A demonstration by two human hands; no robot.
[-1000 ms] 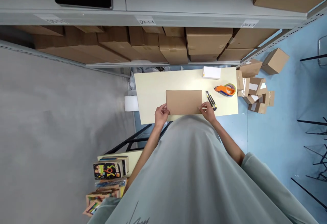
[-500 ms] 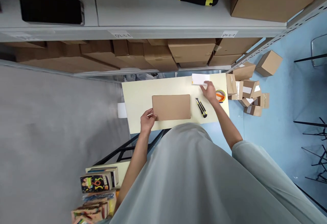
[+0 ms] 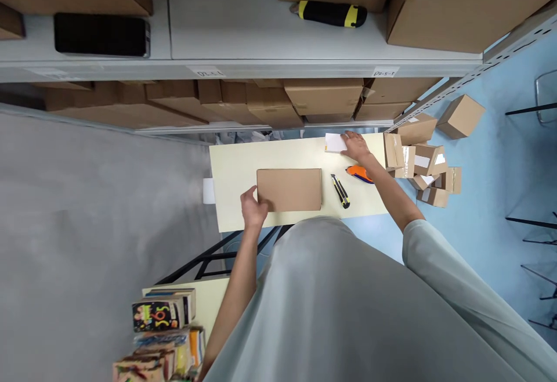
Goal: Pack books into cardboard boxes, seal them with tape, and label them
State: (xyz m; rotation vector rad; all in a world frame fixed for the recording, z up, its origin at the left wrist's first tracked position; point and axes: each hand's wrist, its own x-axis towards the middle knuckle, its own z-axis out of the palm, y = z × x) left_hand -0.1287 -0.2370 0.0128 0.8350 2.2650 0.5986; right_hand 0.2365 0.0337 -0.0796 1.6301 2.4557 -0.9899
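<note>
**Left hand (image 3: pixel 254 210) touching brown carton (image 3: pixel 289 189), right hand (image 3: pixel 357 147) holding white box (image 3: pixel 334 143)**

By the near edge of the counter (image 3: pixel 234 164), the left fingers are standing loosely apart, thumb resting at the carton's near left corner; how firmly they are pressing, I cannot tell. The one carton here is lying flat just to their right, its upper face closed, its contents hidden. One utility knife (image 3: pixel 340 191) is lying beyond its right end, and one orange tool (image 3: pixel 358 173) is resting farther right, partly under the right forearm. Toward the far edge, the right fingers are curling around the right end of the single white box, whose inside is staying out of sight. Beyond, a shelf (image 3: pixel 226 36) is bearing one black phone (image 3: pixel 102 34) and one yellow-banded cutter (image 3: pixel 331 14).
</note>
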